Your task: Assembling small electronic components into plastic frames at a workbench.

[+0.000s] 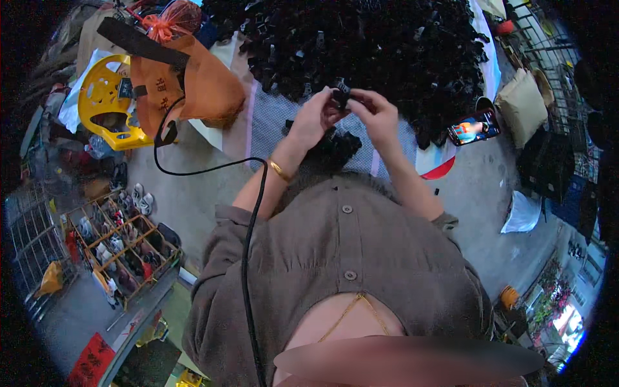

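Both hands meet over the near edge of a big pile of small black pieces (361, 58). Between the fingertips is a small black part (341, 95), perhaps plastic; its exact kind is too small to tell. My left hand (311, 119), with a gold bangle at the wrist, pinches it from the left. From the right, the thumb and fingers of my right hand (377, 116) close on the same part. Below the hands, close to my body, lies a smaller heap of black pieces (335, 151) on a pale patterned cloth (274, 106).
A lit phone (474, 128) leans at the pile's right edge. To the left stand an orange bag (209, 84) and a yellow plastic stool (106, 97). A black cable (213, 169) crosses my left side. A shoe rack (122, 248) is farther left, a beige sack (522, 106) right.
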Tool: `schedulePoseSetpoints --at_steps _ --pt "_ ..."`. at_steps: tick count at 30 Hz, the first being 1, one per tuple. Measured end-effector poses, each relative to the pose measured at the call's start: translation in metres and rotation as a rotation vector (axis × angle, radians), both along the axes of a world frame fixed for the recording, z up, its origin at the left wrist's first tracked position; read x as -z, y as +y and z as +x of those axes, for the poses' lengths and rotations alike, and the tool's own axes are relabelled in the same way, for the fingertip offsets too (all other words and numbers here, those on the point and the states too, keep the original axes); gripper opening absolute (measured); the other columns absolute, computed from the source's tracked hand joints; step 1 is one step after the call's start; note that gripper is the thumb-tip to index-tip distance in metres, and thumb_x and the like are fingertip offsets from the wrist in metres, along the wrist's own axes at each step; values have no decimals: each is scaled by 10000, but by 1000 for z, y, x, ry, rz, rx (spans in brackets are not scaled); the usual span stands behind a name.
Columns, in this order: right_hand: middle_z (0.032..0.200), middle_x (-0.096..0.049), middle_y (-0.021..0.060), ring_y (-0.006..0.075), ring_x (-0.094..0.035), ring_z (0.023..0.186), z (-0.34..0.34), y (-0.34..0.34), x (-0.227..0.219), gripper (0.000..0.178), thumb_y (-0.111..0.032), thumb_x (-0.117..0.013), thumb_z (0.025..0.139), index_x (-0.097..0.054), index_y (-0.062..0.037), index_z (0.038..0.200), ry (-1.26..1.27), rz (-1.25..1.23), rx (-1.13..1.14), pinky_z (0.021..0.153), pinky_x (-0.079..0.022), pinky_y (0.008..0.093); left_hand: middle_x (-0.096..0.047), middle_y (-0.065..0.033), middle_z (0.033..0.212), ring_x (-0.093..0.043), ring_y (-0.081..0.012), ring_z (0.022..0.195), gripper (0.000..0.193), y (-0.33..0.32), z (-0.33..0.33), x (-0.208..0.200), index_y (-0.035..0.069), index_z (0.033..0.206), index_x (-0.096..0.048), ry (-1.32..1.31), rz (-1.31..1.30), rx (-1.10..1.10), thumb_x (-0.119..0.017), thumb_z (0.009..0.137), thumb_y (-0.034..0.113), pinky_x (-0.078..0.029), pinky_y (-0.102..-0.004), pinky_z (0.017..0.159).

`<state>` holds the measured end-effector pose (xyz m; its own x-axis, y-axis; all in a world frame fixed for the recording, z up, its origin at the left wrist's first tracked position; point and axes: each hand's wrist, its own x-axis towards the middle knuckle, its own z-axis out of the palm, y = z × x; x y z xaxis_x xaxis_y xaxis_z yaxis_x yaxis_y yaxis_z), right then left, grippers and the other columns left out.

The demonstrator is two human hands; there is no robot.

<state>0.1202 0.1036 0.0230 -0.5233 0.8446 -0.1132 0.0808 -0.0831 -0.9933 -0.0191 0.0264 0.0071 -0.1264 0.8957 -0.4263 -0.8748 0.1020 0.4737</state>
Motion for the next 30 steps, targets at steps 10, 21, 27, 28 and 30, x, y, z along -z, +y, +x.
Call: schedulePoseSetpoints --at_steps 10,21,27,28,30 --pt "894 -653 59 126 -581 816 8 -27 -6 208 -64 -694 709 -667 -28 912 75 -43 100 733 -454 241 -544 -67 1045 -558 -145 949 238 -23 12 -31 -13 1128 -468 452 70 128 -429 897 32 -481 -296 868" --pt "885 -658 80 204 -603 823 8 -37 -6 155 -44 -708 692 -672 -31 842 27 510 154 749 -457 294 -577 -52 954 -573 -117 846 196 -30 17 -33 -28 1061 -508 803 99 113 -465 878 30 -483 -244 768" --pt "857 -652 81 228 -595 820 9 -31 -2 136 -59 -717 679 -663 -37 803 12 729 149 742 -456 308 -588 -40 937 -569 -101 819 232 -31 15 -46 -47 1085 -496 1135 54 162 -483 875 49 -467 -219 695" --pt "879 -646 85 235 -589 832 9 -31 -3 145 -59 -706 690 -657 -40 826 -15 724 106 744 -456 314 -593 -33 920 -567 -97 806 242 -32 16 -43 -50 1092 -494 1145 41 136 -487 876 59 -462 -215 682" --pt "902 -641 90 241 -584 845 10 -32 -5 155 -59 -695 701 -651 -44 849 -42 719 63 745 -457 319 -596 -28 897 -566 -98 789 247 -31 21 -37 -48 1096 -497 1026 51 65 -486 881 73 -463 -216 677"
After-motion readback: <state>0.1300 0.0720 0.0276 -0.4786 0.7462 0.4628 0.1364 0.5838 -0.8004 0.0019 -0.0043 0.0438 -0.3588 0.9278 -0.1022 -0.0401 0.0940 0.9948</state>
